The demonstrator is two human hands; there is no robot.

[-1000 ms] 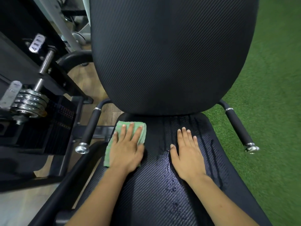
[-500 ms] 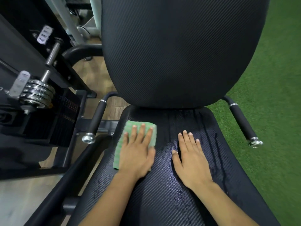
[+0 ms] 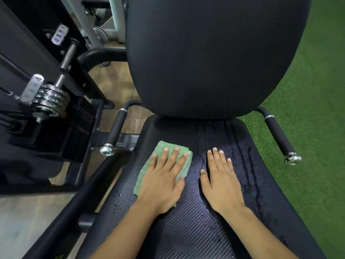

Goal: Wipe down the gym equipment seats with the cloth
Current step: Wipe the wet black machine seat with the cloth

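A black textured seat pad [image 3: 205, 230] fills the lower middle, with wet streaks and droplets on it. Its tall black backrest [image 3: 211, 53] rises behind. A folded green cloth [image 3: 168, 149] lies on the left half of the seat. My left hand [image 3: 162, 182] presses flat on the cloth, fingers spread and pointing toward the backrest. My right hand [image 3: 220, 180] rests flat on the bare wet seat just right of the cloth, palm down, holding nothing.
Black side handles with chrome ends flank the seat, a left handle [image 3: 115, 129] and a right handle [image 3: 278, 135]. A weight stack with chrome plates [image 3: 49, 101] and black frame stands at left over wood flooring. Green turf [image 3: 317, 109] lies at right.
My left hand has slid the cloth to the right across the seat, closer to my right hand. The view has shifted slightly; the right hand stays planted.
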